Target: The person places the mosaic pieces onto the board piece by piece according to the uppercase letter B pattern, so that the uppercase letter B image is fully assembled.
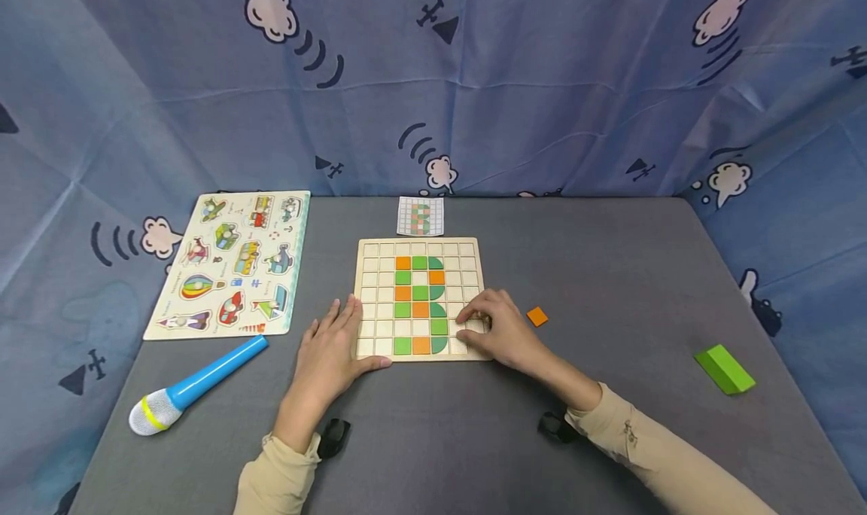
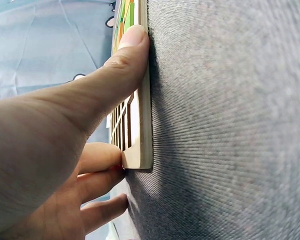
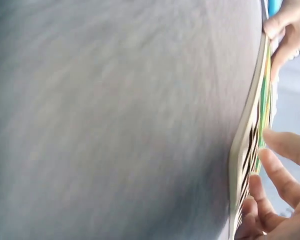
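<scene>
A wooden grid board [image 1: 372,327] lies flat on the table with several orange squares [image 1: 421,345], light-green squares [image 1: 403,345] and dark-green rounded pieces [image 1: 439,345] in its middle columns. Against the board's left side rests my left hand [image 1: 325,353], fingers straight, the thumb [image 2: 132,37] over the front edge. My right hand [image 1: 508,336] is at the board's right side. Its thumb and index tips hover close together beside a green square [image 1: 439,327], and no piece shows between them; the other fingers touch the board. A loose orange square [image 1: 537,316] lies right of that hand.
A small pattern card [image 1: 421,216] stands behind the board. To the left are a vehicle picture board [image 1: 230,266] and a blue toy microphone [image 1: 210,376]. A green block [image 1: 725,369] sits far right on the grey table [image 1: 609,259]. Patterned cloth [image 1: 542,86] hangs behind.
</scene>
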Available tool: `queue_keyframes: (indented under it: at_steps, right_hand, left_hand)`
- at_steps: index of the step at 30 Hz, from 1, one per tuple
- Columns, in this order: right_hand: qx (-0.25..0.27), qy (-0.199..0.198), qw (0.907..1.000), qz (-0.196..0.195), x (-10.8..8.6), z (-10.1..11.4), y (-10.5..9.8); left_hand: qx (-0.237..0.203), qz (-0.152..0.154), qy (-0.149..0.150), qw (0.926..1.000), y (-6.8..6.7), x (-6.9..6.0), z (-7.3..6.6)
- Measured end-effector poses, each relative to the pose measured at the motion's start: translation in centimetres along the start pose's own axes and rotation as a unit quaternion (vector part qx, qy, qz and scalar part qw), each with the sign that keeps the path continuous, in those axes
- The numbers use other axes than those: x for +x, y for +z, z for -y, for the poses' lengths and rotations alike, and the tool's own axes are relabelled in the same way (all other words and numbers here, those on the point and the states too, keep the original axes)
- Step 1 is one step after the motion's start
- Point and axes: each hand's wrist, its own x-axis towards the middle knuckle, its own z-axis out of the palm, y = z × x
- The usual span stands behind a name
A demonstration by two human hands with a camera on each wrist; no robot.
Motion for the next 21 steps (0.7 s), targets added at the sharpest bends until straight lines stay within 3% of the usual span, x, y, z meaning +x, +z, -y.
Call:
queue_keyframes:
  at_steps: [12, 16, 21]
  right_hand:
    - [-0.033, 0.019, 0.9991, 0.02, -1.7, -3.0, -4.1]
    - [-0.062, 0.042, 0.9965, 0.035, -2.1, -3.2, -5.2]
    - [-0.072, 0.09, 0.9931, 0.022, -2.4, -3.7, -6.2]
  left_hand:
    - [-0.001, 0.003, 0.001, 1.0, 0.0, 0.0, -0.1]
    - [0.001, 0.001, 0.001, 1.0, 0.0, -0.1, -0.1]
    - [-0.001, 0.006, -0.002, 1.0, 0.0, -0.1, -0.1]
